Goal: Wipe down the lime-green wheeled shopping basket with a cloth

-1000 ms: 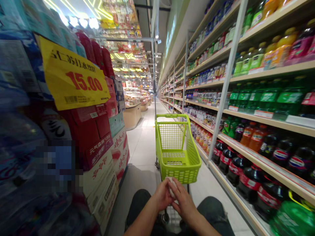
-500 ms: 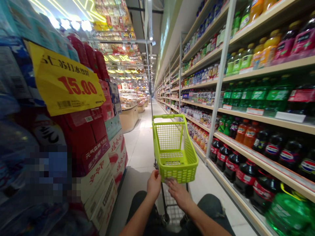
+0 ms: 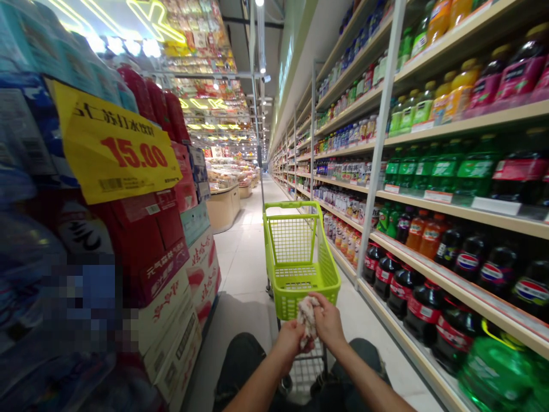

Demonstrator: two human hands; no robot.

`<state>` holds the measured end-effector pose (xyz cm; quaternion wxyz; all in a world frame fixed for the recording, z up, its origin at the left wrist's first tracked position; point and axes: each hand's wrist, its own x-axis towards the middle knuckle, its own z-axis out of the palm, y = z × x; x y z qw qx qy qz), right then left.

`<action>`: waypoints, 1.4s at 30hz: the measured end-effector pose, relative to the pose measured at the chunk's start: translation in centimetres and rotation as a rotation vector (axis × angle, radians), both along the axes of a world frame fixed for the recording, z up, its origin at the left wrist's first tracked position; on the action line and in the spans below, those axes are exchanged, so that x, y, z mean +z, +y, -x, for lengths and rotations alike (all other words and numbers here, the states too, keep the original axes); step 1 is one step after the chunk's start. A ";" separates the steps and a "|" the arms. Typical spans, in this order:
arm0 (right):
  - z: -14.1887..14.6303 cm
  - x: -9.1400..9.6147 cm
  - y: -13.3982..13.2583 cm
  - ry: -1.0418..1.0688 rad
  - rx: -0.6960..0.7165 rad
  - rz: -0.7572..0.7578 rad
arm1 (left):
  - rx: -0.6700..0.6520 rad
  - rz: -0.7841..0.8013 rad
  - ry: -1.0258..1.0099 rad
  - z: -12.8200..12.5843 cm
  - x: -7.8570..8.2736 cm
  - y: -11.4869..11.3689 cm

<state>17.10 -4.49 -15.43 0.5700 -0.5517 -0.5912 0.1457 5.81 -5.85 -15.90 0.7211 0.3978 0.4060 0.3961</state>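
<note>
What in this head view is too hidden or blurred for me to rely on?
Head view only:
cloth: clasped between left hand and right hand, so its full shape is hidden.
cart: lower frame largely hidden behind the hands and arms.
stacked boxes: partly covered by a pixelated patch.
green bottle: blurred, label unreadable, cut by the bottom edge.

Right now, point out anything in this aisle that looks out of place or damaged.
Nothing looks spilled or broken. The one odd thing is a crumpled cloth, gripped between the left hand and right hand at the green cart's near edge.
</note>
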 end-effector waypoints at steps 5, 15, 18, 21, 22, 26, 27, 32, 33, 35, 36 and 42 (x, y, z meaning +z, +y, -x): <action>1.0 -2.9 -0.7 -0.228 0.064 -0.192 | 0.038 0.151 -0.158 -0.4 0.1 -0.4; -2.7 -2.3 1.3 -0.678 0.036 -0.487 | 0.017 -0.095 0.485 2.0 0.1 2.1; -2.0 -1.9 3.6 -0.729 -0.050 -0.529 | 0.158 -0.211 0.647 3.0 -0.1 3.3; -1.0 -4.7 3.7 -0.832 0.069 -0.519 | 0.188 -0.258 0.794 3.9 -0.6 3.2; -0.9 -6.0 3.3 -0.863 0.107 -0.498 | 0.182 -0.271 0.836 4.0 -0.8 2.9; -1.8 -8.6 1.5 -0.933 0.199 -0.433 | 0.134 -0.350 0.962 3.6 -1.0 2.2; -2.4 -8.2 1.3 -0.926 0.207 -0.447 | 0.120 -0.379 0.983 3.3 -0.8 2.1; -6.1 -4.6 1.7 -0.714 0.021 -0.506 | 0.038 -0.549 1.062 1.2 0.4 1.7; -6.8 -4.9 1.8 -0.677 -0.025 -0.490 | 0.006 -0.600 1.107 0.9 0.6 1.6; -7.9 -6.9 1.7 -0.659 -0.059 -0.443 | -0.078 -0.725 1.222 0.3 0.7 1.1; -8.2 -8.1 1.4 -0.678 -0.044 -0.411 | -0.121 -0.786 1.279 0.1 0.7 0.9; -7.9 -7.9 0.7 -0.684 -0.017 -0.367 | -0.225 -0.924 1.434 0.7 0.1 0.5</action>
